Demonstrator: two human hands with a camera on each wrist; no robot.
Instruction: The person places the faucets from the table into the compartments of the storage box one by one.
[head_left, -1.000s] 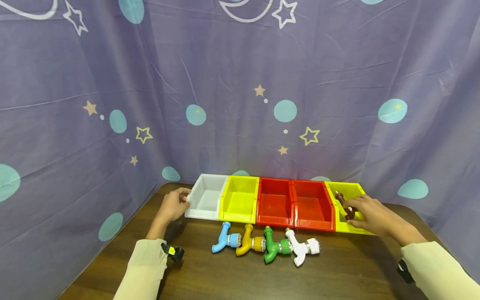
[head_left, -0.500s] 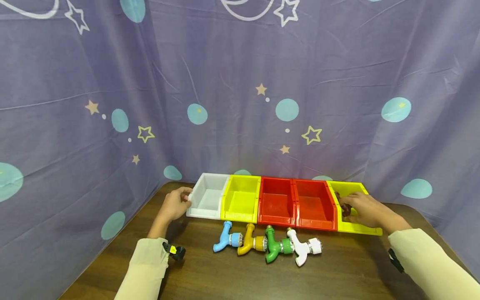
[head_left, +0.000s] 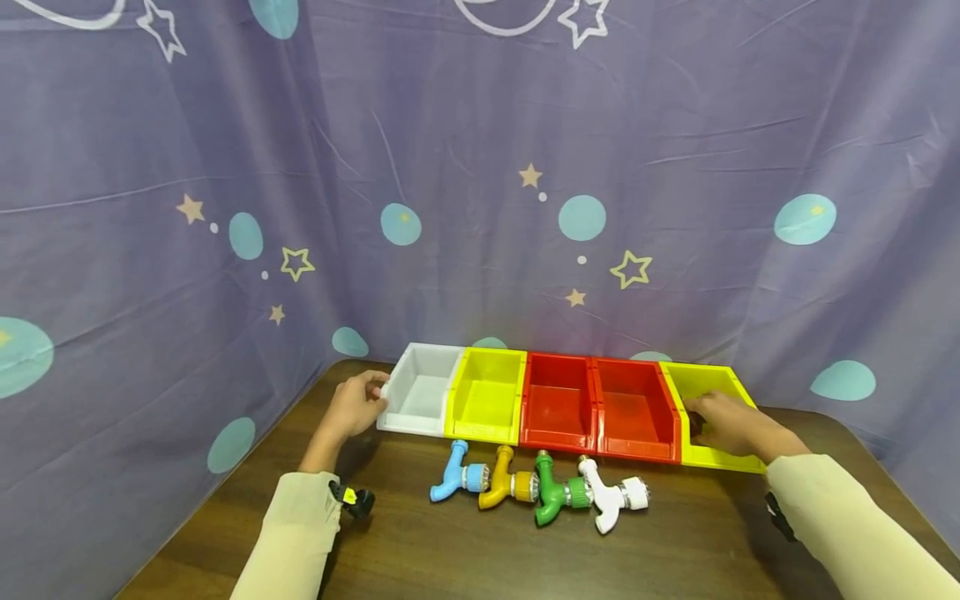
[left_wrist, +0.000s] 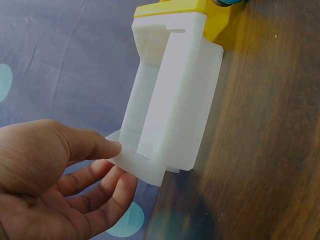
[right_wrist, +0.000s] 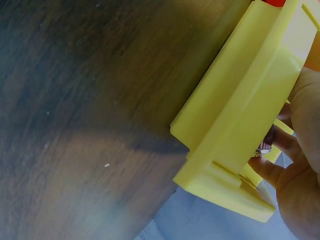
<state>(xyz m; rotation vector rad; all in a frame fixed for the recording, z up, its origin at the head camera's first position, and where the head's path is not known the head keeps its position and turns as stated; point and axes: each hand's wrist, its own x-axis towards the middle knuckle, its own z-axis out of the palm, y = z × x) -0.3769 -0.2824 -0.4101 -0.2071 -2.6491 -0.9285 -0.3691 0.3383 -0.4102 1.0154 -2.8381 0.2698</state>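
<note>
Left hand (head_left: 356,406) grips white bin (head_left: 411,424) by its outer edge. Right hand (head_left: 729,422) inside end yellow bin (head_left: 722,458), fingers at a dark object (head_left: 696,425), mostly hidden. Blue tap (head_left: 453,477), mustard tap (head_left: 499,483), green tap (head_left: 552,493), white tap (head_left: 608,498) lined up on table (head_left: 480,562).

You can read no words, brands or numbers in any view — the yellow patch (head_left: 349,496) on the wrist strap (head_left: 363,503), lower left of your head view, is too small to make out — so you have no legible label.
</note>
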